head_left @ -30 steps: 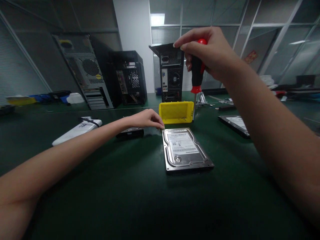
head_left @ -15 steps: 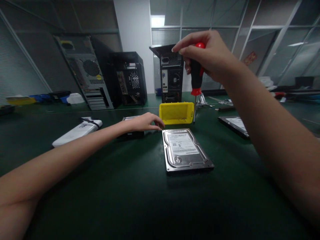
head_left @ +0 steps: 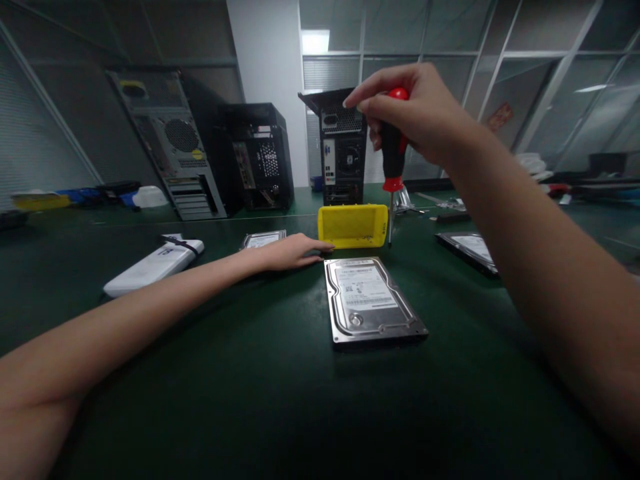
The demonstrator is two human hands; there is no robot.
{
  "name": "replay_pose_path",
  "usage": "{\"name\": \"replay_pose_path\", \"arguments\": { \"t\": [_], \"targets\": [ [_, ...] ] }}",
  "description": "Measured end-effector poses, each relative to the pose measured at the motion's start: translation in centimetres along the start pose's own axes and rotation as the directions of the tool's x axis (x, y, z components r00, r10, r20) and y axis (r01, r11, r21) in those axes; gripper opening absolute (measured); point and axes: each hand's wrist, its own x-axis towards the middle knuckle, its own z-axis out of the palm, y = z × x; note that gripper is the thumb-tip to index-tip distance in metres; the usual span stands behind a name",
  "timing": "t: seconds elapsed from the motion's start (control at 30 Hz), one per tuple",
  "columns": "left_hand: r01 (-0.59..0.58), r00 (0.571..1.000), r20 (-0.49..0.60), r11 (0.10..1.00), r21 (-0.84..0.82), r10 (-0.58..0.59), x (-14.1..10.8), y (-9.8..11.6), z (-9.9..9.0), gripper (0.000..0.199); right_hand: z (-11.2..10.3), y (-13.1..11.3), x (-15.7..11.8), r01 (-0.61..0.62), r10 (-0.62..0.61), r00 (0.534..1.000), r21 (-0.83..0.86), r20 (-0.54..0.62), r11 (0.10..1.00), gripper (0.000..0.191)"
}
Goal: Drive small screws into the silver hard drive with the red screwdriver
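Observation:
Upright in my right hand [head_left: 407,110] is a red and black screwdriver [head_left: 393,157], its shaft pointing down beside the right end of a yellow tray [head_left: 353,225]. Small dark bits lie in that tray. My left hand [head_left: 300,251] rests low over the table, fingers apart, the fingertips at the tray's lower left corner. Just in front of the tray lies a silver hard drive [head_left: 367,297], label up, its far left corner close to my left fingers. Another hard drive [head_left: 264,239] is partly hidden behind my left hand.
A white device with a black strap [head_left: 157,267] lies at the left. Behind stand a large computer case [head_left: 175,140], a smaller one [head_left: 260,157] and a third [head_left: 343,150]. Another drive [head_left: 470,251] sits near my right forearm on the green table [head_left: 225,400].
My left hand has moved slightly forward, its fingertips now at the yellow tray's corner, and more of the drive behind it shows. My right hand has barely moved.

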Motion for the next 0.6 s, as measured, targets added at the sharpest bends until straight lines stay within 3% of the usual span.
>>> {"name": "replay_pose_path", "arguments": {
  "t": [0.3,0.6],
  "targets": [
    [-0.111,0.993,0.048,0.984,0.139,0.105,-0.37,0.16,-0.18,0.039,-0.26,0.59,0.20,0.005,-0.005,1.000,0.005,-0.002,1.000,0.014],
    [-0.117,0.992,-0.040,0.993,0.016,0.118,-0.48,-0.41,-0.69,0.037,-0.10,0.05,0.06,0.006,-0.006,1.000,-0.004,-0.002,1.000,0.014]
  ]
}}
